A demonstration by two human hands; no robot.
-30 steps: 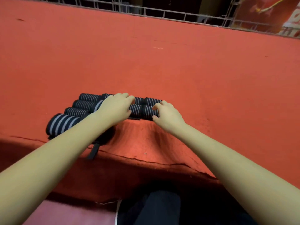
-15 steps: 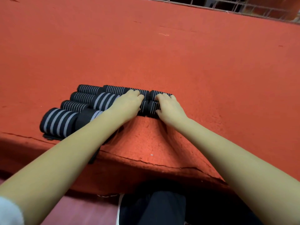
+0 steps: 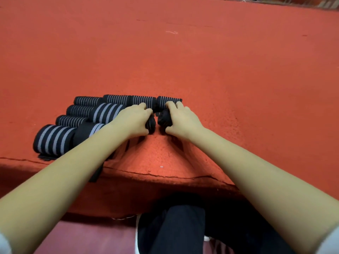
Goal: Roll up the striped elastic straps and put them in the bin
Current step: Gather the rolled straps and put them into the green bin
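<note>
— What is the person gripping?

— The left hand (image 3: 134, 121) is curled round a dark rolled elastic strap (image 3: 151, 124). The right hand (image 3: 181, 119) is curled round a second dark roll (image 3: 162, 118). The two rolls nearly touch at the centre of the frame. Shadow hides their stripes, so their pattern cannot be told.

— And around them?

— Just behind the fingertips runs a row of black rolls with thin grey stripes (image 3: 117, 99). Left of centre, more rolled straps lie in rows, the nearest a fat black roll with broad grey stripes (image 3: 53, 140) at middle left. A loose black strap end (image 3: 95, 174) hangs over the near edge, under the left forearm. Everything rests on a red felt-covered table (image 3: 238, 70). Dark trousers (image 3: 170, 233) show at the bottom of the frame.
</note>
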